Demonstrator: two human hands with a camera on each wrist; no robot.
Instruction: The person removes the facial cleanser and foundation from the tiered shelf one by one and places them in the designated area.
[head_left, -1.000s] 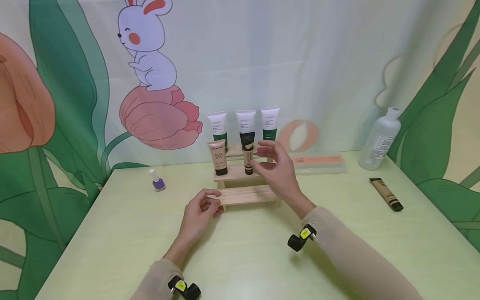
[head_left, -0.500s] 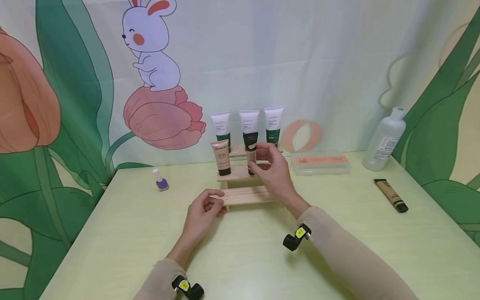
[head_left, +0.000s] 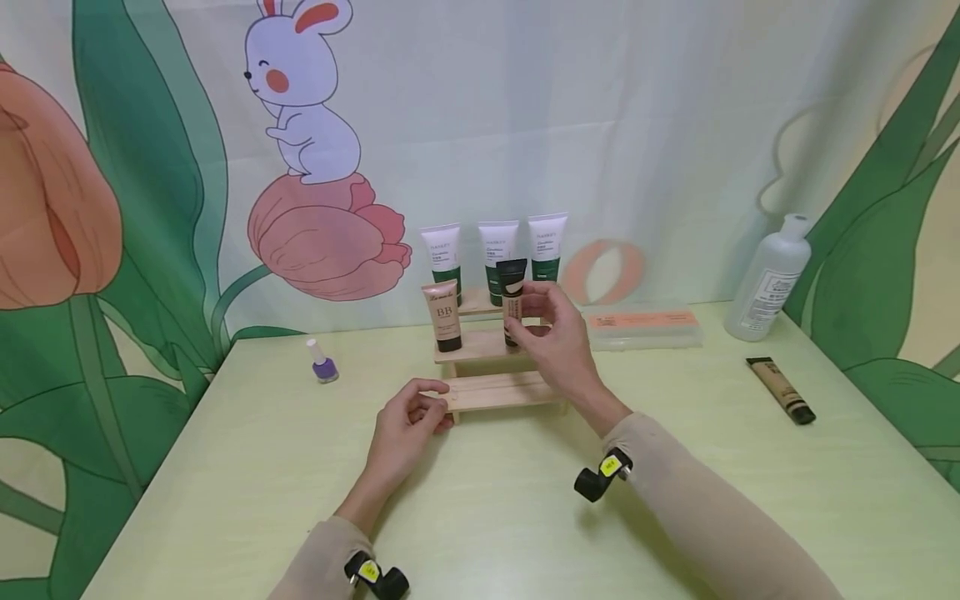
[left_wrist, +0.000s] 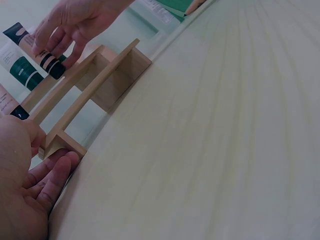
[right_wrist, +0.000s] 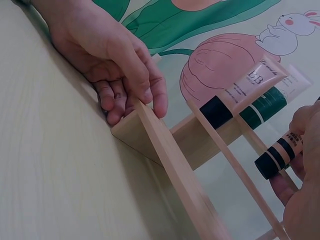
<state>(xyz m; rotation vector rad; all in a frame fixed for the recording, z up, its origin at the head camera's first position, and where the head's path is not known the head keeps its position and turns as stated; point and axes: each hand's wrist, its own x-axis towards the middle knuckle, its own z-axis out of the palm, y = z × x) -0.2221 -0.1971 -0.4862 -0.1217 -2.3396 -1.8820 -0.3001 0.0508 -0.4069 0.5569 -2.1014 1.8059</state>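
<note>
My right hand (head_left: 561, 342) pinches a tan cosmetic tube (head_left: 512, 292) with a black top and base between thumb and fingers. The tube is upright over the middle tier of a three-step wooden display stand (head_left: 501, 392); in the right wrist view its black cap (right_wrist: 266, 166) hangs close by that tier's edge. With my left hand (head_left: 400, 429) I grip the left end of the lowest step, fingers tucked under it. A pink BB cream tube (head_left: 443, 315) stands on the middle tier's left. White-and-green tubes (head_left: 498, 242) line the top tier behind.
A purple nail polish bottle (head_left: 325, 367) stands at the left of the table. To the right are a clear flat case (head_left: 645, 327), a white bottle (head_left: 768, 279) and another tan tube (head_left: 782, 390) lying down. A printed curtain (head_left: 465, 108) hangs behind.
My right hand has closed its fingers on the tan tube and shifted it slightly right along the middle tier. My left hand keeps its hold on the stand.
</note>
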